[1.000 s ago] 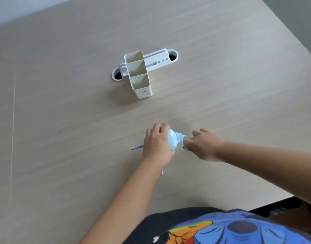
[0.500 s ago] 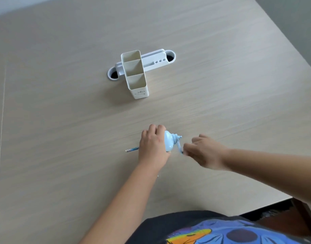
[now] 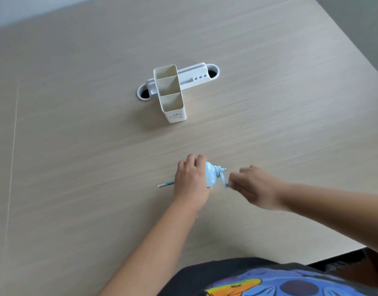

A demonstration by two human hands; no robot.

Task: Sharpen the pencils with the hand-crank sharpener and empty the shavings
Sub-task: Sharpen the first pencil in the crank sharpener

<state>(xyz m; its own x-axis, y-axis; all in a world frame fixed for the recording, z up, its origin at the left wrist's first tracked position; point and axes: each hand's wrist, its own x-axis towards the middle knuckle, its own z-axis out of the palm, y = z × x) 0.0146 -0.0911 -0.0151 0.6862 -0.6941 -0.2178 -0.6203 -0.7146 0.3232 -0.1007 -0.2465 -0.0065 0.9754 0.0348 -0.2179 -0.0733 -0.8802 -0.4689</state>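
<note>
Since the earlier frames the crank has swung from up beside the sharpener's nose down toward the person, and the right hand has followed it lower and nearer.

Going left to right: the pencil point(image 3: 166, 185) juts out leftward from under the left hand point(image 3: 191, 180), its free end lying just above the table point(image 3: 76, 167); its tip is hidden, presumably inside the sharpener. That hand is wrapped around the pale blue sharpener point(image 3: 211, 175), pinning it to the tabletop. Next, the crank point(image 3: 223, 179) hangs at the low part of its turn, its knob pinched in the fingertips of the right hand point(image 3: 254, 185), which is blurred.

Farther back, well apart, stands a white organiser point(image 3: 171, 92); its three compartments look empty.

By my reading, sharpening is underway on this one pencil. No other pencils show, so I cannot tell how many remain. Emptying the shavings appears not yet done.
</note>
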